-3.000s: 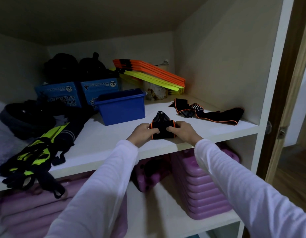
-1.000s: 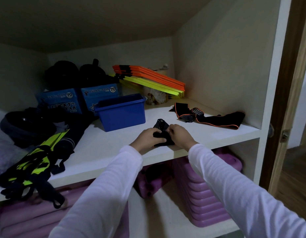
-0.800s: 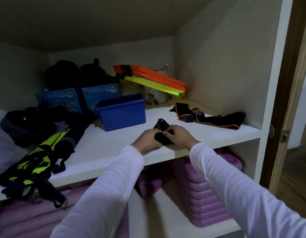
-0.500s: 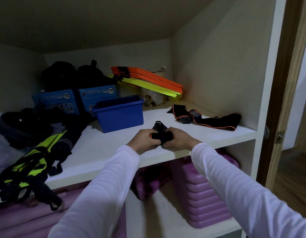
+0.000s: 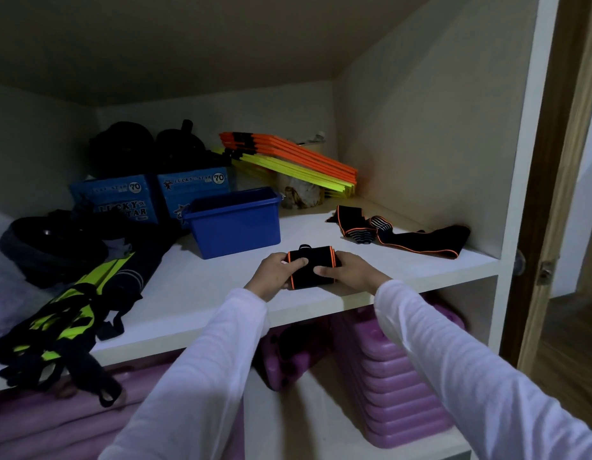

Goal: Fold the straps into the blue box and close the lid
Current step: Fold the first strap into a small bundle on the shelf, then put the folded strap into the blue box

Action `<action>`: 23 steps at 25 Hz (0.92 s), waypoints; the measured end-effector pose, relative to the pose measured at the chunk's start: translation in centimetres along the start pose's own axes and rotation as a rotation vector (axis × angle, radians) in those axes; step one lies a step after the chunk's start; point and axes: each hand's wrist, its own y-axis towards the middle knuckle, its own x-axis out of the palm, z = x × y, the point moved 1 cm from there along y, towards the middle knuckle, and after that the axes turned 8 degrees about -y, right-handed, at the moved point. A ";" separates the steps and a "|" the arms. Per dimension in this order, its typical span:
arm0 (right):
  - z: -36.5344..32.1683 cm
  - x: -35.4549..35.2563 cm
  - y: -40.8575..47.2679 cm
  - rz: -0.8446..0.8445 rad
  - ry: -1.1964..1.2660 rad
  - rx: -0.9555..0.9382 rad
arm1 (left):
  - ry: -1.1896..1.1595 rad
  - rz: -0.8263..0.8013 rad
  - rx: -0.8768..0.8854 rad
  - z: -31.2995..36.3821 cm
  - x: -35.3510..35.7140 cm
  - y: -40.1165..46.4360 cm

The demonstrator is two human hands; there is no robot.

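A folded black strap with orange edging lies near the front edge of the white shelf. My left hand grips its left end and my right hand grips its right end. Just behind and to the left stands the open blue box; no lid is in sight. A second black and orange strap lies unfolded at the right of the shelf, against the side wall.
Black and neon-yellow gear hangs over the shelf's left front. Blue cartons, black bags and orange and yellow flat bars fill the back. Purple stacked items sit on the shelf below.
Over the earlier frames both hands folded the strap smaller. It now forms a compact flat bundle between my hands, its striped end tucked away. The other strap and the box stayed put.
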 end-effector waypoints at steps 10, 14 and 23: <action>0.4 0.0 1.7 -0.045 0.246 0.136 | 0.009 -0.033 -0.077 -0.5 0.5 -0.3; 0.2 0.2 2.3 -0.102 0.491 0.170 | -0.062 -0.101 -0.094 -0.2 0.6 -1.3; -3.0 0.7 4.2 -0.159 0.857 0.203 | -0.304 0.097 -0.011 1.2 -2.1 0.3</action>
